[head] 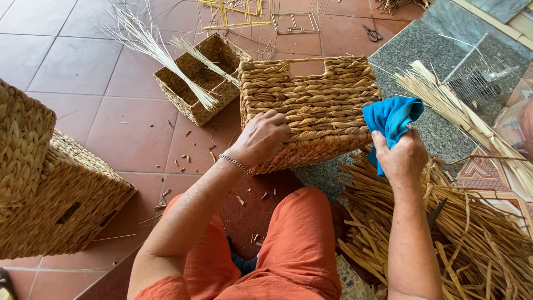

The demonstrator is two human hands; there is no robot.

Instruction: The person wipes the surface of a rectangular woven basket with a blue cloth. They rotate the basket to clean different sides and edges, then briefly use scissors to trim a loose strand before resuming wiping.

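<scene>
Head view: a woven basket steadied with one hand, a blue cloth bunched in the other.

Head view: The large woven basket [311, 111] lies tipped on its side on the tiled floor [111, 105], just ahead of the person's knees, its near edge at the border of the grey stone slab [433, 128]. The left hand [262, 139] presses on its woven wall, fingers curled against the weave, apparently to brace it. The right hand [401, 160] is closed around a blue cloth [391, 119], held just beside the basket's right edge. A smaller basket [200, 78] holding pale reeds sits beyond, stacked baskets [50, 189] stand at the left, and loose straw strips [472, 239] lie piled within reach at the right.
</scene>
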